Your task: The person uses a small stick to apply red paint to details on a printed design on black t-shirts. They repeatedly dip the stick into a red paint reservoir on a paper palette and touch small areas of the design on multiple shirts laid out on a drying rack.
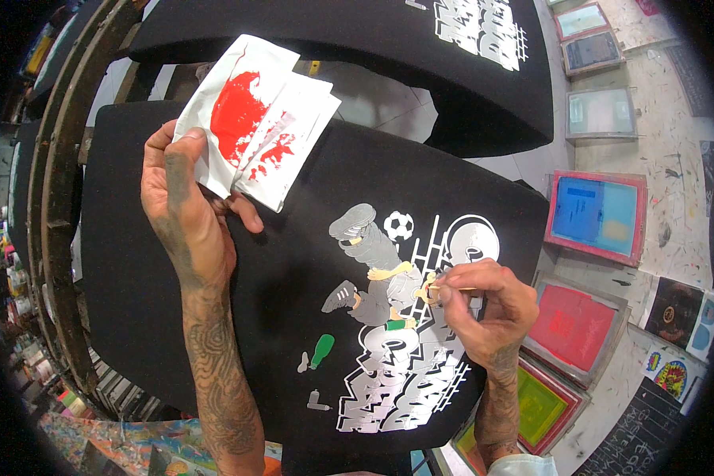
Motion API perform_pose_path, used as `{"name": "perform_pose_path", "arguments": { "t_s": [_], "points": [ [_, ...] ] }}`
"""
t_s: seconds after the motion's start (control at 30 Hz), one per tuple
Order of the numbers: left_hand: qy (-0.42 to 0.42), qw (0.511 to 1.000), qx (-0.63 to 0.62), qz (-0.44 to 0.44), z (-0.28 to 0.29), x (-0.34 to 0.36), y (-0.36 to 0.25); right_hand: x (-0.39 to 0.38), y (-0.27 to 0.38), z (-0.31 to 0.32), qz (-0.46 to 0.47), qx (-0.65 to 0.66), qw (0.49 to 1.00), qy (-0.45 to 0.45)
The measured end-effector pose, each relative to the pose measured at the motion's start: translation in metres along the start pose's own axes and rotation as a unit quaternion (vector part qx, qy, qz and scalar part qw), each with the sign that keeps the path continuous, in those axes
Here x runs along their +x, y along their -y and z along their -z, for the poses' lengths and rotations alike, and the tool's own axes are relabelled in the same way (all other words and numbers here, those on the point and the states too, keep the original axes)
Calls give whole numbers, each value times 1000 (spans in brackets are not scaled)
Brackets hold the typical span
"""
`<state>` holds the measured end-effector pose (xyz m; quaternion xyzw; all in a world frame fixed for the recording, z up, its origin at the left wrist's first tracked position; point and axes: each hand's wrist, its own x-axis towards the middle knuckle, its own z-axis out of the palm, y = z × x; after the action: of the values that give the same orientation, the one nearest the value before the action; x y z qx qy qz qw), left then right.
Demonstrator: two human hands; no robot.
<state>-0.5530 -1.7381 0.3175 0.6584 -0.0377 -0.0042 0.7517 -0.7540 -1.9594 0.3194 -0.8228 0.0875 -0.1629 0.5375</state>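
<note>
My left hand (186,194) grips folded white paper (305,119) smeared with wet-looking red paint, raised over the upper left of a black shirt (159,238) stretched flat. The thumb presses on top of the paper, with fingers beneath. My right hand (488,313) pinches a thin, pale stick-like tool (462,287), its tip at the printed design on the shirt; whether it ends in bristles is too small to tell. Around it, the print shows a grey-clothed figure (377,293), a soccer ball (398,226), a green bottle (323,349) and white block lettering (381,389).
Another black shirt (357,36) with a white print lies beyond this one. Framed printing screens, among them a blue one (595,206) and a red one (571,325), line the paint-spotted surface at right. A wooden rack (44,198) stands at left.
</note>
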Motion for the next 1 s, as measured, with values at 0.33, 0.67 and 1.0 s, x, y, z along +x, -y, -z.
{"name": "perform_pose_path", "arguments": {
  "t_s": [0.33, 0.67, 1.0],
  "points": [
    [3, 1000, 4, 4, -1, 0, 1, 1, 1, 1, 1, -6, 1000, -1],
    [-4, 1000, 1, 4, 0, 0, 0, 2, 1, 1, 3, -1, 1000, 3],
    [4, 1000, 2, 2, 1, 0, 1, 1, 1, 0, -1, -1, 1000, -2]
  ]
}}
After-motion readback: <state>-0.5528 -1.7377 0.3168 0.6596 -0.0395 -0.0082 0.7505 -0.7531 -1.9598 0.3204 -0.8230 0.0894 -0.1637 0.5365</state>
